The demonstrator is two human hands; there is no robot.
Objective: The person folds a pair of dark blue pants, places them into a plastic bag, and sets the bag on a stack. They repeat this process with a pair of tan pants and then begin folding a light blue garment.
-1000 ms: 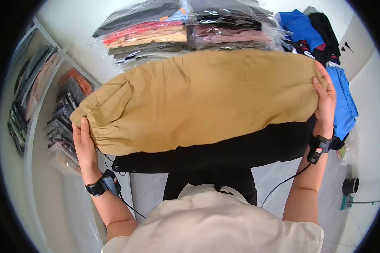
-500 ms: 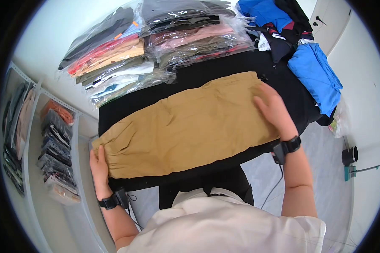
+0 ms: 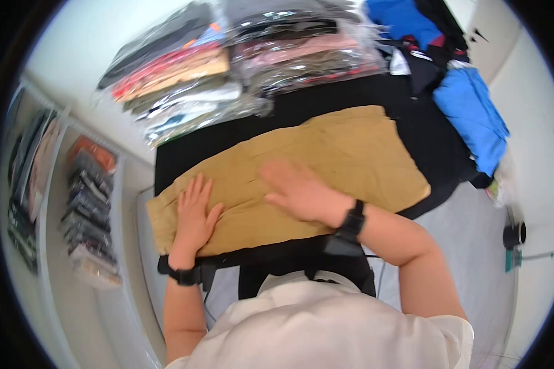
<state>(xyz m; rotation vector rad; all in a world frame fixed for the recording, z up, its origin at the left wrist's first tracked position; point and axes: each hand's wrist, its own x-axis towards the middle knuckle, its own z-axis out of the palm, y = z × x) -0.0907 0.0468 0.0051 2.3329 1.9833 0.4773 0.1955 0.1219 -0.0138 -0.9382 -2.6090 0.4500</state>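
Note:
A tan garment (image 3: pixel 351 147) is spread out lengthwise on the black-covered table (image 3: pixel 326 97), its gathered end at the left. My left hand (image 3: pixel 195 215) lies flat on the fabric close to that end, with its fingers spread. Over the middle of the garment is my right hand (image 3: pixel 295 189), its fingers stretched out and somewhat blurred; nothing is in it. Both wrists wear black bands.
Bagged folded clothes (image 3: pixel 301 49) are stacked along the table's far side. Blue clothing (image 3: pixel 472 111) lies at the right end, near dark garments (image 3: pixel 423 74). Shelves with packed clothes (image 3: pixel 92 203) stand at the left.
My right hand has moved left from the garment's right end to its middle. My left hand has shifted right, from the left edge onto the fabric. The view has shifted slightly.

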